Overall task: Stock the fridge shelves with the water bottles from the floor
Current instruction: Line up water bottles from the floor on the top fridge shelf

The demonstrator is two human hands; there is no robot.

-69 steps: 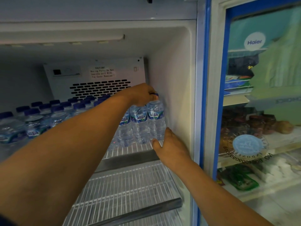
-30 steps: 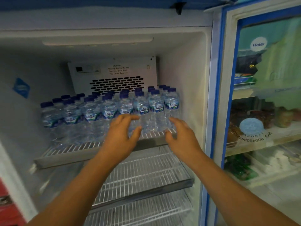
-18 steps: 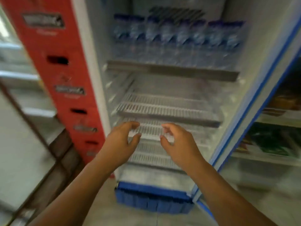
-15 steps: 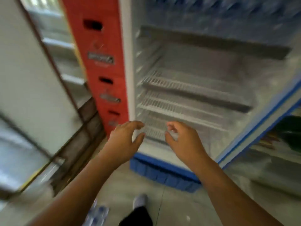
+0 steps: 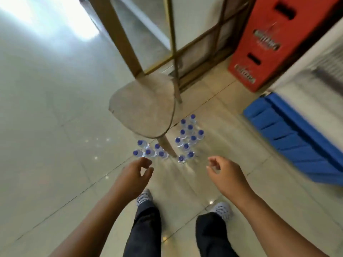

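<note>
While we lean over the floor, these are the things that matter:

Bottles: small water bottles [image 5: 187,140] with blue caps stand upright on the tiled floor [image 5: 55,127] in two clusters, one of about five at left [image 5: 148,151], a larger one at right, ahead of our feet.

Hands: our left hand [image 5: 133,175] hovers near the left cluster, fingers loosely curled and apart, holding nothing; our right hand [image 5: 226,175] hangs a little short of the right cluster, likewise half-open and empty.

Handling: we judge each bottle light, full and fairly firm, though thin plastic gives under a squeeze and may be slick; standing close together, they would topple into each other if nudged.

Where to hold: we would take them by the neck under the cap or around the body, several pinched together per hand.

In the way: a wooden stool [image 5: 143,106] stands over the bottles, its seat covering part of the group and one leg [image 5: 167,145] planted between the two clusters; we reach around that leg.

Around: a red crate stack [image 5: 263,43] and the fridge's blue base grille [image 5: 297,138] sit at right, well apart from the bottles; a wood-framed glass door [image 5: 170,39] stands behind the stool.
</note>
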